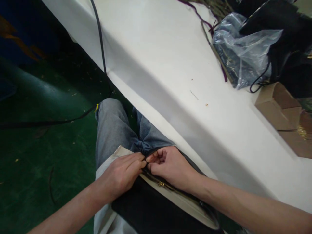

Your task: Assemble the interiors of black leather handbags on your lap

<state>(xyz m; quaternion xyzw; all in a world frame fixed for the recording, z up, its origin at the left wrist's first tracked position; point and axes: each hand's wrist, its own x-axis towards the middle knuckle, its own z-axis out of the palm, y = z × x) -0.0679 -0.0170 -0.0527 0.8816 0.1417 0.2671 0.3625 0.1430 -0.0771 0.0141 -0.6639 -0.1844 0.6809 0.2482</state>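
A black bag (156,208) with a pale lining lies across my lap, against the table's near edge. Along its opening runs a dark zipper, with a gold-coloured zipper pull (161,184) partway along it. My left hand (126,170) pinches the far left end of the opening edge. Right beside it, my right hand (168,165) has thumb and fingers curled together at the same spot. Whatever small part lies between the right fingertips is hidden. The two sets of fingertips almost touch.
A white table (156,65) slants across the view. At its right stand a cardboard box (278,107), a clear plastic bag (243,52) and a heap of black material (290,42). A dark cord (99,32) hangs over the edge; a black strap (48,123) stretches above the green floor (29,182).
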